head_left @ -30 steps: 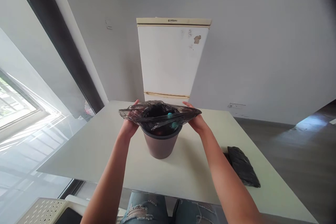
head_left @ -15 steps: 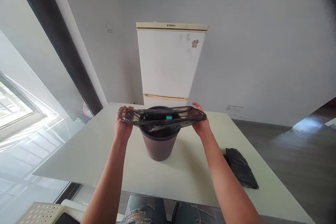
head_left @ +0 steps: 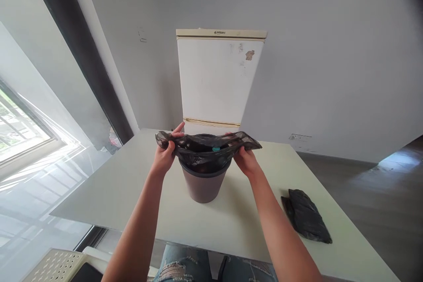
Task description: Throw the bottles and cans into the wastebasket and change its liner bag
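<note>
A thin black garbage bag (head_left: 211, 155) is stretched across the mouth of a brown trash can (head_left: 203, 187) with a black rim, which stands upright on the table. My left hand (head_left: 167, 153) grips the bag's left side, thumb on the near edge. On the other side, my right hand (head_left: 246, 159) pinches the bag, its fingers partly hidden behind the film. The bag's corners stick out beyond both hands, and its lower part hangs inside the can. Something small and teal (head_left: 216, 149) shows at the bag's opening; I cannot make out what it is.
Folded black plastic bags (head_left: 307, 216) lie on the right of the pale table (head_left: 109, 185). Behind the table stands a white refrigerator (head_left: 218, 79). A cream perforated basket (head_left: 54, 266) is at the lower left, near my legs.
Both hands have moved inward toward the can's rim, and the bag's opening has narrowed and slackened. My thumbs now lie over the near edge of the bag. The view has shifted slightly.
</note>
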{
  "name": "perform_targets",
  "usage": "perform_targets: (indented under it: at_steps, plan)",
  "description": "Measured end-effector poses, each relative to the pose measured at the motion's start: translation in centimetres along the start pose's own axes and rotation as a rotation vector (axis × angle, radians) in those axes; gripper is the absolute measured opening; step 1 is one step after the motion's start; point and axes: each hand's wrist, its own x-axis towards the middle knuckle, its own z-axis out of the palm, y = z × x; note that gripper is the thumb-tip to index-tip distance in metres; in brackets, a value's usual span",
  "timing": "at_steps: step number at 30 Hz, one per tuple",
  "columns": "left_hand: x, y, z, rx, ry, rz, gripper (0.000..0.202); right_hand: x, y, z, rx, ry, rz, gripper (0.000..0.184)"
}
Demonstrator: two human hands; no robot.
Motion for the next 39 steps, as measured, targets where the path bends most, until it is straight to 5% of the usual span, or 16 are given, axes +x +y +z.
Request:
perform_targets:
  at_steps: [4,11,15,19,25,32,37,39]
  plan:
    - [0.3,0.3,1.1,-0.216,0.189,0.03,0.04,0.9,0.6,1.3,0.206,0.216,-0.054,0.029]
    - [0.5,0.7,1.8,-0.45,0.237,-0.082,0.04,1.5,1.0,2.3,0.271,0.344,-0.075,0.034]
    - [1.1,2.9,3.0,-0.31,0.175,-0.176,0.026,2.6,-2.4,3.7,0.109,0.252,-0.076,0.03]
    - [1.7,5.3,5.2,-0.056,-0.018,-0.216,0.019,4.6,-5.9,6.3,-0.161,0.111,0.035,0.029]
    - [2.0,5.5,8.0,0.649,-0.186,-0.046,0.019,6.7,-5.5,9.5,-0.414,-0.074,0.211,0.008]
    - [1.4,4.2,8.0,0.421,-0.005,-0.022,0.017,6.3,-3.6,10.0,-0.499,0.084,0.071,0.018]
    - [1.3,4.0,8.4,0.436,-0.205,-0.05,0.008,5.6,-3.5,11.0,-0.418,-0.073,0.097,0.041]
    - [1.3,3.8,8.7,0.476,-0.192,-0.055,0.012,5.4,-3.7,11.2,-0.426,-0.139,0.072,0.044]
